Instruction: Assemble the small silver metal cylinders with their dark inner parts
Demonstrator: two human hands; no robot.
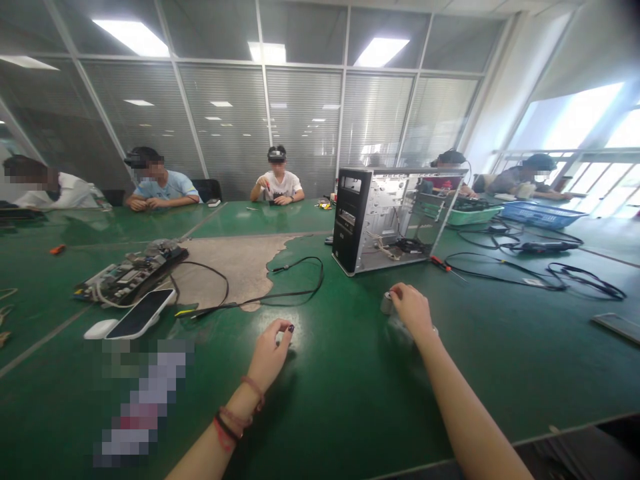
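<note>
My right hand (pixel 413 311) has its fingertips closed on the top of a small grey cylinder (pixel 385 305), which stands at table level; its exact kind is not clear. Under that wrist something clear and shiny, perhaps plastic, shows faintly. To the left, my left hand (pixel 271 348) is held low above the green tabletop (pixel 330 393), thumb and fingers curled together. A pale spot shows between those fingers, too small to name. Beyond my hands stands an open computer case (pixel 350 223), its black front turned left and its metal inside exposed.
A circuit board assembly (pixel 134 272), a phone (pixel 143 313) and a white case (pixel 101 329) lie left. Black cables (pixel 300 293) cross the middle. An orange-handled screwdriver (pixel 440 264), more cords and a blue basket (pixel 543 215) are right. Several people sit around the table.
</note>
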